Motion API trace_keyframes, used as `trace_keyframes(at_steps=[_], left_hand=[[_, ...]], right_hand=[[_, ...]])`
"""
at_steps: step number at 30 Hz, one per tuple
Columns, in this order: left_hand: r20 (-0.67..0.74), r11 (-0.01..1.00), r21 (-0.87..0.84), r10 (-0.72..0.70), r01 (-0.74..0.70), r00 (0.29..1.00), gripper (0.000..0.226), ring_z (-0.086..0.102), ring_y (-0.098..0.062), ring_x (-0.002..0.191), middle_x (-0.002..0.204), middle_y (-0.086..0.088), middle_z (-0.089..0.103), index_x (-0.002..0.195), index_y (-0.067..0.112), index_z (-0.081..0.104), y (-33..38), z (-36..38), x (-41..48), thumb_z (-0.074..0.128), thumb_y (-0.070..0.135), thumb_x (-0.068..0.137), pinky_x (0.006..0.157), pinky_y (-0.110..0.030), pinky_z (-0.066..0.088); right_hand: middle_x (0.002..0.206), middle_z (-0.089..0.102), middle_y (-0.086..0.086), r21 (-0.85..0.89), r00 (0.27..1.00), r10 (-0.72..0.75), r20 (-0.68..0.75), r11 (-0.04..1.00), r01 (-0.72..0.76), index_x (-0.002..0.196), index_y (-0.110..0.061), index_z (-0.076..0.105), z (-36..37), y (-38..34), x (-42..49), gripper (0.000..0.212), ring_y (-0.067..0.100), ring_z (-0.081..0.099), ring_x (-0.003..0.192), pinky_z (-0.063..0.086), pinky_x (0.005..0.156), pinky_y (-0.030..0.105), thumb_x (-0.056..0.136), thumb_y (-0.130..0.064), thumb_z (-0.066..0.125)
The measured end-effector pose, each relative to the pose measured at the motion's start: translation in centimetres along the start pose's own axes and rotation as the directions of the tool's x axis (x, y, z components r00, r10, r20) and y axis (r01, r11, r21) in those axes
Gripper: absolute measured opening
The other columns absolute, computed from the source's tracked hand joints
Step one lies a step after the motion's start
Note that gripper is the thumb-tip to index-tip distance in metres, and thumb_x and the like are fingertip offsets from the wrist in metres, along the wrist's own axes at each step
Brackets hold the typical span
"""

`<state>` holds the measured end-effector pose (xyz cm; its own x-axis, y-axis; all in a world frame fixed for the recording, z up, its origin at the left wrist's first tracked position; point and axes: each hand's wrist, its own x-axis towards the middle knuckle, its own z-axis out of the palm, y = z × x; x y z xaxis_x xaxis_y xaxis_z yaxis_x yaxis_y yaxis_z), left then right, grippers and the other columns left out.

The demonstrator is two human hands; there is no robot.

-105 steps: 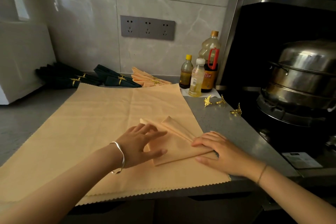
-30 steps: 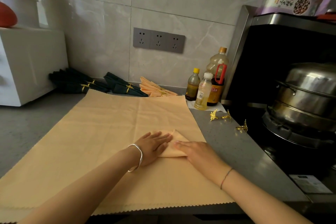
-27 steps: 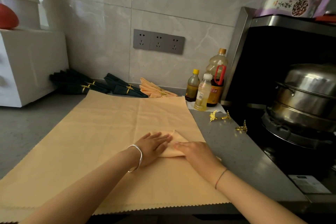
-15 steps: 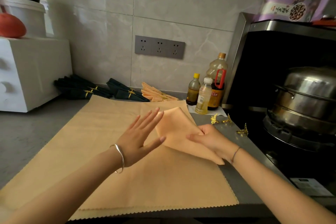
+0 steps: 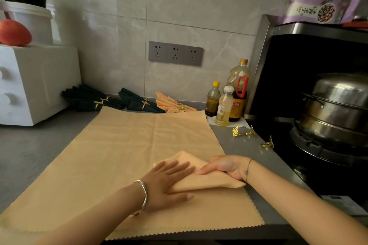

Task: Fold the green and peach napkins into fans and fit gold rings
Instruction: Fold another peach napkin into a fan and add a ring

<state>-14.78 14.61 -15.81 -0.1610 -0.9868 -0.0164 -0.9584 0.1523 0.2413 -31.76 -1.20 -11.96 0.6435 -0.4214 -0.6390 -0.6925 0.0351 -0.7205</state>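
Observation:
A folded peach napkin [image 5: 201, 182] lies on a large peach cloth [image 5: 129, 145] spread over the grey counter. My left hand [image 5: 167, 180] presses flat on the napkin's left part with straight fingers. My right hand [image 5: 225, 167] rests on its right end, fingers stretched leftwards. Three gold leaf rings [image 5: 236, 131] [image 5: 251, 131] [image 5: 267, 144] lie loose on the counter to the right. At the back wall lie ringed green fans [image 5: 93, 101] [image 5: 141, 103] and a ringed peach fan [image 5: 173, 104].
Three bottles [image 5: 223, 105] stand at the back right. A steel steamer pot [image 5: 334, 109] sits on the stove at the right. A white appliance [image 5: 29, 83] stands at the left. The counter's front edge [image 5: 199, 234] runs just below the cloth.
Half a second ago my right hand held the napkin lifted and my left hand hovered open. Now the napkin is back down on the cloth with both hands pressing on it.

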Motion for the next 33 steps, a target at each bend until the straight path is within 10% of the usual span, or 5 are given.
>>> trace_keyframes(at_steps=[6, 12, 22, 28, 33], left_hand=[[0.051, 0.997, 0.056, -0.061, 0.058, 0.997, 0.075, -0.006, -0.008, 0.146, 0.157, 0.020, -0.002, 0.147, 0.047, 0.001, 0.4, 0.0, 0.6, 0.024, 0.078, 0.083, 0.118, -0.033, -0.007], [0.035, 0.997, 0.048, -0.056, 0.054, 0.998, 0.102, -0.002, -0.007, 0.146, 0.157, 0.021, 0.002, 0.146, 0.050, 0.005, 0.5, -0.2, 0.7, 0.001, 0.092, 0.054, 0.118, -0.033, -0.005], [0.098, 0.995, 0.087, -0.061, 0.052, 0.993, 0.061, 0.001, -0.010, 0.146, 0.157, 0.018, 0.005, 0.143, 0.056, 0.013, 1.0, -1.2, 1.0, 0.029, 0.072, 0.086, 0.118, -0.041, -0.006], [0.002, 0.998, 0.054, 0.014, -0.014, 1.000, 0.063, 0.027, -0.002, 0.139, 0.149, 0.020, 0.034, 0.136, 0.047, 0.040, 0.0, -2.0, 1.4, 0.044, 0.073, 0.078, 0.115, -0.025, 0.012], [-0.223, 0.960, -0.262, -0.157, 0.096, 0.962, 0.063, 0.058, -0.014, 0.069, 0.076, 0.007, 0.067, 0.085, 0.023, 0.071, -2.4, -2.3, 2.5, 0.051, 0.078, 0.060, 0.068, -0.031, 0.046]], right_hand=[[0.096, 0.070, 0.005, -0.151, 0.942, -0.213, -0.260, 0.972, 0.178, 0.098, -0.012, 0.069, -0.5, 0.7, -1.2, 0.022, 0.010, 0.064, 0.081, 0.051, 0.072, 0.020, 0.084, -0.028, 0.069], [0.087, 0.066, -0.011, -0.649, 0.550, -0.714, -0.434, 0.671, 0.358, 0.087, -0.024, 0.071, 1.3, 2.9, -4.4, 0.006, 0.003, 0.058, 0.080, 0.044, 0.068, 0.011, 0.084, -0.022, 0.068], [0.103, 0.047, -0.024, -0.881, 0.565, -0.807, -0.170, 0.381, 0.279, 0.121, -0.026, 0.062, 3.0, 6.1, -4.7, 0.035, -0.014, 0.041, 0.089, 0.030, 0.079, 0.001, 0.088, -0.038, 0.059], [0.097, 0.061, -0.014, -0.834, 0.566, -0.784, -0.253, 0.473, 0.283, 0.108, -0.025, 0.069, 2.8, 5.9, -4.1, 0.022, 0.001, 0.056, 0.086, 0.047, 0.080, 0.019, 0.087, -0.029, 0.062], [0.082, 0.067, -0.017, -0.667, 0.613, -0.688, -0.388, 0.669, 0.328, 0.093, -0.028, 0.072, 1.8, 5.4, -3.8, 0.012, -0.001, 0.061, 0.078, 0.047, 0.070, 0.010, 0.081, -0.030, 0.071]])
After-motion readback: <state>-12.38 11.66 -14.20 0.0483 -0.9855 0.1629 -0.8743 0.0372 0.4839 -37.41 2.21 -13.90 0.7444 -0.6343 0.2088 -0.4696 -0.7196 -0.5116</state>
